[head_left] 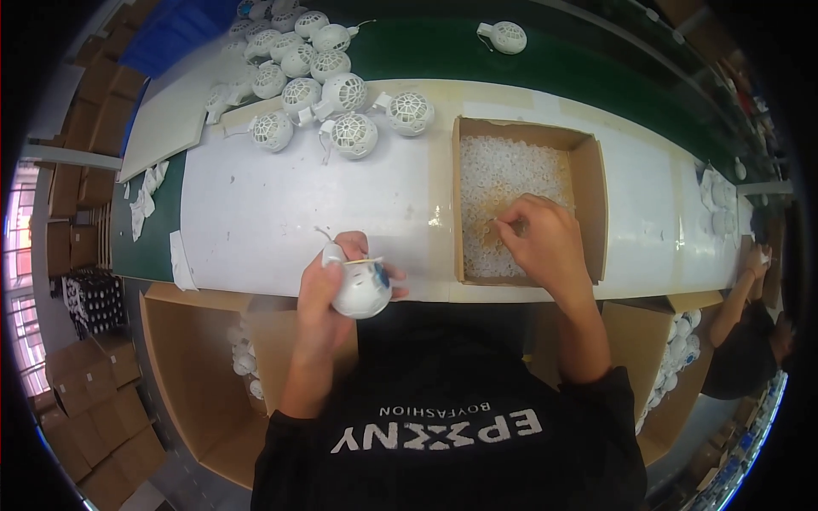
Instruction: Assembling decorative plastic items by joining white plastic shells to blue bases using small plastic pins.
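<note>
My left hand (321, 281) is closed around a white ball-shaped housing (361, 292) with a dark blue patch on its side and a short wire end at its top. It is held over the near edge of the table. My right hand (545, 243) reaches into a shallow cardboard box (588, 204) of small clear plastic pieces (503, 166). Thumb and forefinger are pinched just above the pieces; what is between them, if anything, is too small to make out.
Several white balls with lattice fronts (354, 134) crowd the table's far left; a single ball (509, 37) lies on the green surface (409, 51) beyond. Below the near edge, open cartons (200, 375) hold more balls. A co-worker (745, 341) is at far right.
</note>
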`<state>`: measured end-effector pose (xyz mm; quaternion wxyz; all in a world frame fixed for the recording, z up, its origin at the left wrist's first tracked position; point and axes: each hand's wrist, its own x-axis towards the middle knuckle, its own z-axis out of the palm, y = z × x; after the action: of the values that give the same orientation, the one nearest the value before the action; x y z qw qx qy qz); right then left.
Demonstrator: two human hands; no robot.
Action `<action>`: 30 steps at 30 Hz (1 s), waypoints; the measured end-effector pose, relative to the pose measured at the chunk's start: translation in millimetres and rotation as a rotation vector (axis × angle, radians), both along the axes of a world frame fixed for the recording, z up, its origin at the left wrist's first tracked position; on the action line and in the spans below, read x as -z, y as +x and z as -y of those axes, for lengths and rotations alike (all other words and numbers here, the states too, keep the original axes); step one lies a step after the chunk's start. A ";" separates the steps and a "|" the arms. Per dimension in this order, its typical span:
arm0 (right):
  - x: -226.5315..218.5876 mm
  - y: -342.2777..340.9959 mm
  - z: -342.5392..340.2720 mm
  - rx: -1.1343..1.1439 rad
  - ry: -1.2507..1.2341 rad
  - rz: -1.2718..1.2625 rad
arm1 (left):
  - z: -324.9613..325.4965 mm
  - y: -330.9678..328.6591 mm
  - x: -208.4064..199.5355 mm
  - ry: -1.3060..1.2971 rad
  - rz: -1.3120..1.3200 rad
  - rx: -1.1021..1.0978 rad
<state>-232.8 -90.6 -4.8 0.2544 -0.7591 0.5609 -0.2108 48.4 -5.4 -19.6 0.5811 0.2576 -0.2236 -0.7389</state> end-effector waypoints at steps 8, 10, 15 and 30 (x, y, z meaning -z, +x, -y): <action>-34.8 5.0 -23.2 -0.009 0.396 0.888 | 10.5 -32.1 -9.0 -0.237 0.332 -0.103; -39.1 14.5 -27.8 -0.011 0.426 0.977 | 12.1 -37.8 -16.3 -0.284 0.378 -0.063; -37.8 25.9 -34.9 -0.076 0.453 1.046 | 9.5 -42.3 -21.0 -0.315 0.498 -0.020; -37.8 38.1 -30.1 -0.285 0.031 0.696 | 9.0 -51.0 -34.3 -0.347 0.776 -0.036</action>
<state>-194.7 -60.6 33.0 0.4680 -0.7085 0.3327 -0.4103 -2.6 -14.4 14.7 0.5013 0.4187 -0.5424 -0.5284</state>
